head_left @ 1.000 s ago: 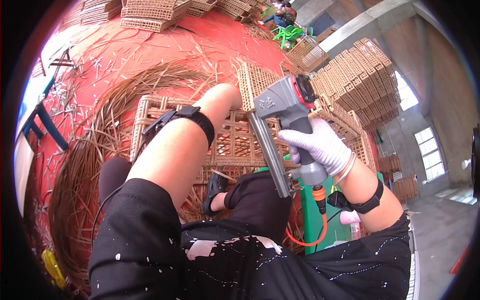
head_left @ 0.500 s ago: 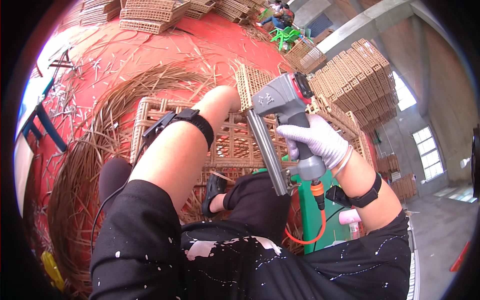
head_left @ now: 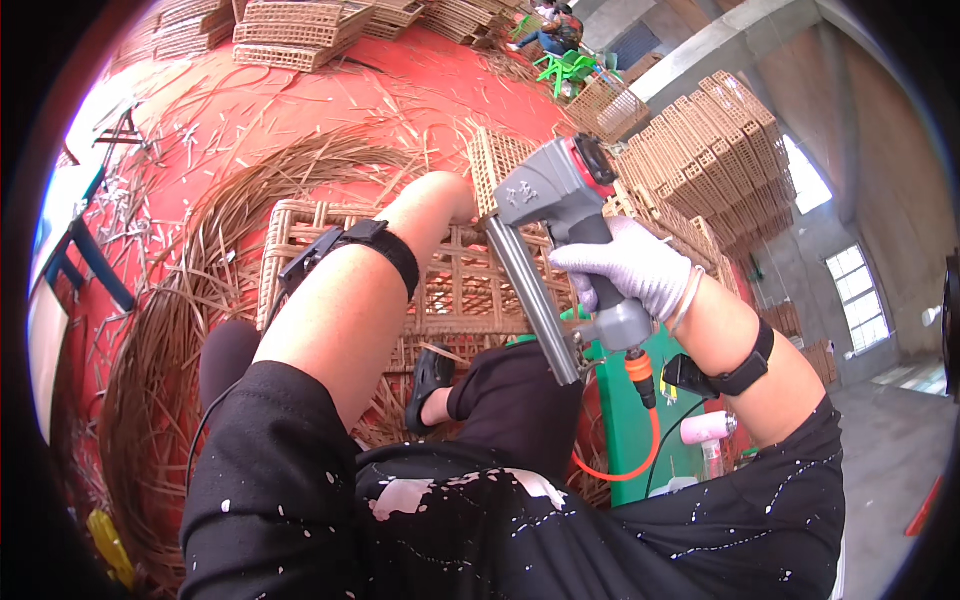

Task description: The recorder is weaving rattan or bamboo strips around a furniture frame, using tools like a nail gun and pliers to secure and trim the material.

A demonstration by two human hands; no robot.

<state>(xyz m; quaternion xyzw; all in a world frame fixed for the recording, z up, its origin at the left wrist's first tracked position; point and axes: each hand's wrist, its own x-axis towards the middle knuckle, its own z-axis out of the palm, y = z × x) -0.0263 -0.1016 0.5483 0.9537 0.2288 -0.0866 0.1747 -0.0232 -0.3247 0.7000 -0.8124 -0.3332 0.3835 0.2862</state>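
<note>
Your left hand [head_left: 452, 200] reaches forward onto the woven rattan frame [head_left: 440, 290] lying across your knees; its fingers are hidden behind the wrist, so you cannot tell their grip. Just right of it, your gloved right hand [head_left: 625, 265] is clenched around the handle of a grey pneumatic nail gun [head_left: 560, 215], nose against the frame beside your left hand, its long magazine slanting back toward you.

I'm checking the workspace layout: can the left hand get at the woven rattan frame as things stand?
Probably yes: the left hand already rests at the woven rattan frame, nothing lying between them. The right hand grips the pneumatic nail gun alongside.
</note>
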